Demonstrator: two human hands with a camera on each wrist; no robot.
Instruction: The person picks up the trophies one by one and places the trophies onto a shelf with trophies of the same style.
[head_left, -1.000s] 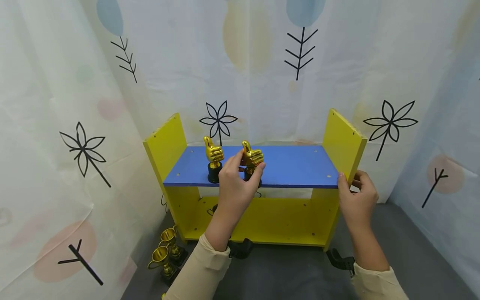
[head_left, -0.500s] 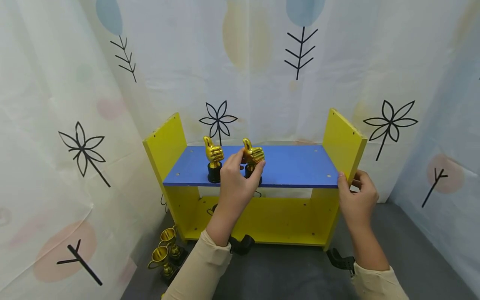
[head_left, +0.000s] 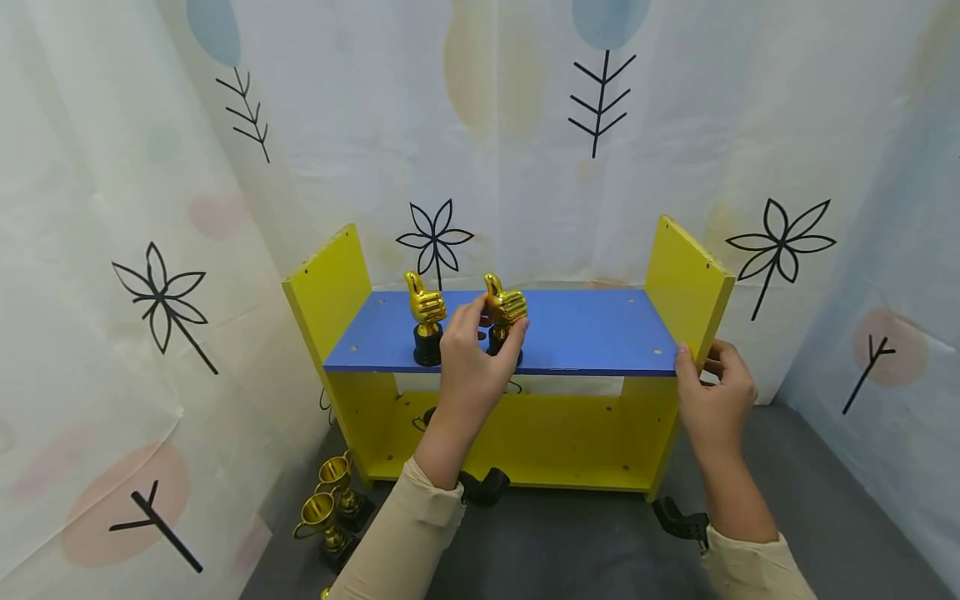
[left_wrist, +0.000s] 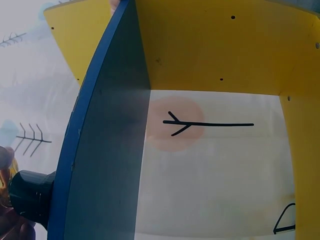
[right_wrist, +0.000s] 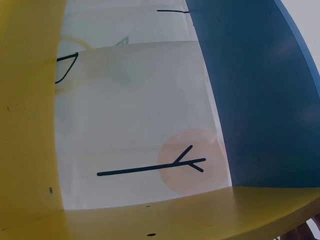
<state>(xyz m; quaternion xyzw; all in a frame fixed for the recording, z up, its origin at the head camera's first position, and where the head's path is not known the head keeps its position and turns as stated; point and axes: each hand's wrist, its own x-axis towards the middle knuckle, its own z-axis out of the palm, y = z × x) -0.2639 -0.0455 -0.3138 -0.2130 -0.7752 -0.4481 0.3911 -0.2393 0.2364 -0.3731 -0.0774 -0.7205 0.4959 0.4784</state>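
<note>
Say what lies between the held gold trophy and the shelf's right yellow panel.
Bare blue board; the head view shows nothing standing between trophy and panel.

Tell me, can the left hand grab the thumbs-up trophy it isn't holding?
Probably not now: the left hand grips the right trophy. Once freed, it likely could: the left trophy stands close by, gold top uncovered.

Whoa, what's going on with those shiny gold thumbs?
A person's left hand pinches a gold thumbs-up trophy at the front of a blue shelf board. The right hand grips the yellow right side panel. A matching thumbs-up trophy stands upright on the board, to the left of the held one. Two gold trophy cups stand lower down, left of the shelf unit.
</note>
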